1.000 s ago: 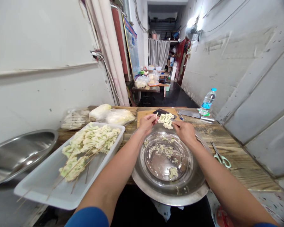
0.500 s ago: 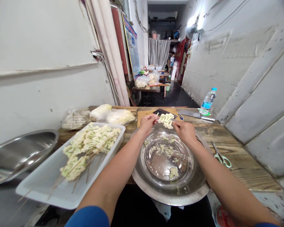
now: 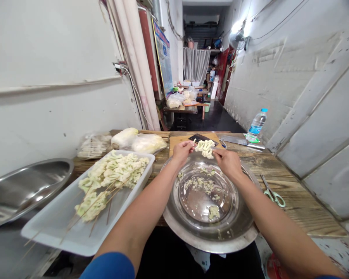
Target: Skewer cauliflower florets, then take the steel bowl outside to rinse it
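Observation:
Above the far rim of a round steel basin (image 3: 174, 217), both my hands hold a skewer loaded with pale cauliflower pieces (image 3: 205, 147). My left hand (image 3: 181, 152) pinches the skewer's left end. My right hand (image 3: 228, 162) is closed on its right end. Scraps of cauliflower lie in the basin's bottom. To the left, a white plastic tray (image 3: 55, 224) carries several finished cauliflower skewers (image 3: 110, 176) piled at its far end.
A wooden cutting board (image 3: 180, 140) with a dark cleaver (image 3: 200, 138) lies behind the basin. Another cleaver (image 3: 235, 140) and a water bottle (image 3: 256, 124) stand far right. Scissors (image 3: 272, 192) lie on the right. Bagged produce (image 3: 133, 141) sits far left. A large steel bowl (image 3: 20, 190) sits at the left edge.
Almost nothing: my hands keep the skewer over the basin's far rim, shifting only slightly.

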Available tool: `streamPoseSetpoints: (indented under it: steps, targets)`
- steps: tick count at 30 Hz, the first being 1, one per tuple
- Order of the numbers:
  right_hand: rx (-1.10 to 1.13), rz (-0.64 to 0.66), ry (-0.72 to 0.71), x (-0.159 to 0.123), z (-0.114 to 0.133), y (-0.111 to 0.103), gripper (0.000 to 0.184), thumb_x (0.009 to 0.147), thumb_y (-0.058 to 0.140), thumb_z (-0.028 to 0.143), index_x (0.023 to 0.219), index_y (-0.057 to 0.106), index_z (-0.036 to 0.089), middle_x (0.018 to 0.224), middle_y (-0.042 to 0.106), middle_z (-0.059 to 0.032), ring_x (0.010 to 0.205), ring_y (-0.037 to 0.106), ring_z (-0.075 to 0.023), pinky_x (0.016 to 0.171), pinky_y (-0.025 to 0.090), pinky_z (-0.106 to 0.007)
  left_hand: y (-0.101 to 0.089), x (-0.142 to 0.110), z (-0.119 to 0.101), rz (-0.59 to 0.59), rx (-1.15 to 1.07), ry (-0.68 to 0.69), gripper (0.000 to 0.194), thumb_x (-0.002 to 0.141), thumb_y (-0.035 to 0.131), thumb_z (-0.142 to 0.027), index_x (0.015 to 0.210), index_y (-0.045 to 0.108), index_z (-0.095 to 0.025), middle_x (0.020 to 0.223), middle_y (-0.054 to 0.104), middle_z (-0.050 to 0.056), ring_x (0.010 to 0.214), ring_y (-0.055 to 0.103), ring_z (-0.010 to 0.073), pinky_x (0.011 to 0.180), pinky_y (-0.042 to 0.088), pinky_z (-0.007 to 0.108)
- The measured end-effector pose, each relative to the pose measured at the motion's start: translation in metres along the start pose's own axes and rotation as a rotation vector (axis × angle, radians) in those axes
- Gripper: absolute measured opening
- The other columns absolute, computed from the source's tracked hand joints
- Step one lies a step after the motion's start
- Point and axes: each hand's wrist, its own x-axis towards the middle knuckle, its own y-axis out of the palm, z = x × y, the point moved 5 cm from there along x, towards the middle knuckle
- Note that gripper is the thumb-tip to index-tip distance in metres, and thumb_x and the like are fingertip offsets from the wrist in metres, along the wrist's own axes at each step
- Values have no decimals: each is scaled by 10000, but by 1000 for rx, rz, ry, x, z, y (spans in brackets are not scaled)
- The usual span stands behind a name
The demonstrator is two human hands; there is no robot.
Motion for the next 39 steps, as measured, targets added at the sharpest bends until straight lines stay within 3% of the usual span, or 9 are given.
streamPoseSetpoints:
  steps: [13,24,30,33,35,36,37,39]
  targets:
    - [-78,10,-4,-2,4,-4,245,899,498,263,888,743,268,919,750,-20,822,674,-208,606,366,-268,-2,-1,-3,-39,79,93,157,606,777,-206,710,699,-119,610,641,-7,533,517,76,563,417,216]
    - [-84,-8,-36,-2,4,-5,266,913,468,281,860,726,249,920,743,-28,811,651,-200,616,343,-267,1,-1,-1,82,63,24,229,562,827,-239,730,724,-123,671,664,20,588,509,80,589,388,223]
    - [-49,-27,-17,-2,5,-6,265,905,464,278,885,726,255,932,738,-26,843,646,-208,651,377,-268,5,-2,-3,138,41,-44,244,558,835,-259,719,712,-123,610,591,-9,535,414,56,498,287,203]
    - [-44,-42,6,-2,3,-7,271,908,462,271,915,733,255,953,737,-33,864,647,-217,671,389,-274,3,-4,-2,95,45,-54,232,619,801,-315,735,701,-141,599,564,-18,533,432,67,480,286,193]
    - [-36,-80,59,-1,0,-11,279,915,459,274,943,735,243,955,739,-44,857,650,-222,668,387,-279,4,-10,-3,79,198,-24,227,652,778,-353,690,694,-145,548,542,-23,498,420,68,466,281,193]
    - [-30,-104,97,0,-2,-14,285,920,456,278,962,735,235,952,740,-51,849,652,-224,665,386,-282,9,-16,-3,146,317,-15,234,650,779,-366,659,694,-148,525,540,-21,480,416,71,460,281,196]
    - [-24,-126,136,0,-5,-17,293,925,452,282,982,734,226,947,740,-58,841,653,-226,664,385,-284,18,-24,1,291,444,-20,234,637,788,-371,641,701,-153,522,558,-11,479,433,79,463,293,199]
    - [-15,-147,196,1,-9,-20,303,933,447,283,1007,732,212,945,739,-71,837,654,-232,668,385,-290,42,-52,16,747,661,-75,203,607,809,-361,657,732,-180,595,640,16,534,521,114,501,351,205]
